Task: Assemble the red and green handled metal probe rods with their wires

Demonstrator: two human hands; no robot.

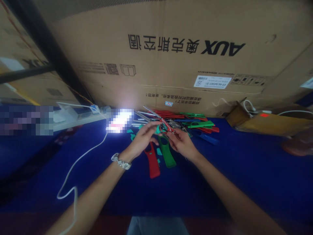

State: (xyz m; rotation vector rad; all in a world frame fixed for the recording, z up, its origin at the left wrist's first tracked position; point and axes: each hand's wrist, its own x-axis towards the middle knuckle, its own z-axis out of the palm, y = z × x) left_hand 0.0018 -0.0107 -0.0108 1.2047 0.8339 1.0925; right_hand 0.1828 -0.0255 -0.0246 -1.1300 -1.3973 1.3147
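My left hand (143, 138), a metal watch (121, 161) on its wrist, and my right hand (181, 142) meet over a blue cloth-covered table (244, 176). Both pinch a small part between their fingertips; it is blurred, with red and metal showing. Just below the hands lie a red plastic handle (153, 163) and a green plastic handle (167, 155), side by side. Behind the hands sits a pile of red, green and blue handles (195, 122) and metal rods (143, 117).
A large cardboard box (171, 55) stands along the table's far edge. A lit phone (120, 120) lies left of the pile, with a white cable (73, 169) running toward me. A white power strip (73, 114) is at far left, a smaller cardboard box (269, 124) at right.
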